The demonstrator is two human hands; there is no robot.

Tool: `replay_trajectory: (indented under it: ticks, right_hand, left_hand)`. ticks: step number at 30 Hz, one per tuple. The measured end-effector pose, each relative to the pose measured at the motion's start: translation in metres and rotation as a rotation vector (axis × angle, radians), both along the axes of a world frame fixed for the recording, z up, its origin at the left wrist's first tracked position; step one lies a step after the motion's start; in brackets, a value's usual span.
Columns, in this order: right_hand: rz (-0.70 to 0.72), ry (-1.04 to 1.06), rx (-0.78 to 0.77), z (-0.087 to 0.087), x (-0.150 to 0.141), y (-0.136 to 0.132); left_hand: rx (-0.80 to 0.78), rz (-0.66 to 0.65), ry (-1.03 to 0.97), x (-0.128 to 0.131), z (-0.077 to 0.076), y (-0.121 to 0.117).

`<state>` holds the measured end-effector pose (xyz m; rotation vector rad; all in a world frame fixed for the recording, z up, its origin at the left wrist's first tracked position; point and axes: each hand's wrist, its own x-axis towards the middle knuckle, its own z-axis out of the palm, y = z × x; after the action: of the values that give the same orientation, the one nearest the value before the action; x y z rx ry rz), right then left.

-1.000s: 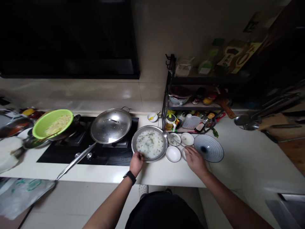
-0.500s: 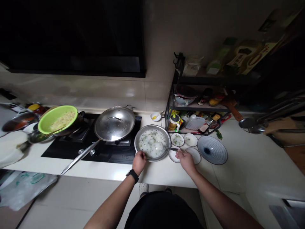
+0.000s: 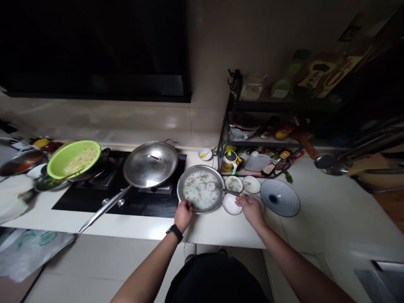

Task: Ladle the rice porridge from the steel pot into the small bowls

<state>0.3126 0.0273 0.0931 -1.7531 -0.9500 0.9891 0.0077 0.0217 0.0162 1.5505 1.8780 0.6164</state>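
Note:
A wide metal basin (image 3: 180,191) on the counter holds white soup with green bits. My left hand (image 3: 183,214), with a dark watch on the wrist, is closed on the basin's near left rim. In my right hand (image 3: 251,207) is the handle of a metal ladle (image 3: 211,186); its bowl is over the soup, apparently filled. Beneath the handle stands a white bowl (image 3: 232,205). Two small bowls behind, a left bowl (image 3: 234,184) and a right bowl (image 3: 251,184), contain some soup. Another small bowl (image 3: 260,203) is partly hidden by my right hand.
Left of the basin, a lidded pan (image 3: 150,168) sits on the black stove, its long handle past the counter edge. Farther left is a green colander (image 3: 53,164) of pale shreds. A patterned blue bowl (image 3: 280,198) stands right, below a seasoning rack (image 3: 261,144).
The ladle has gone from above the small bowls down into the soup, then risen slightly and drawn toward the right. My left hand has stayed at the basin's rim.

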Motion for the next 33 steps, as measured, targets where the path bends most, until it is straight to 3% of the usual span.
replay_trajectory:
  ticks: [7,22,30,33]
  right_hand:
    - [-0.072,0.105,-0.064,-0.001,0.009,0.0]
    - [-0.095,0.041,-0.086,0.019,0.05,-0.022]
    - [-0.186,0.058,-0.077,0.026,0.071,-0.031]
    - [-0.216,0.061,-0.06,0.028,0.079,-0.032]
  left_hand:
    - [0.004,-0.004,0.007,0.0,0.0,0.0]
    - [-0.013,-0.014,0.011,-0.002,-0.001,0.002]
    - [-0.026,-0.039,0.073,0.002,0.008,0.003]
    - [0.029,-0.123,0.076,0.01,0.015,-0.001]
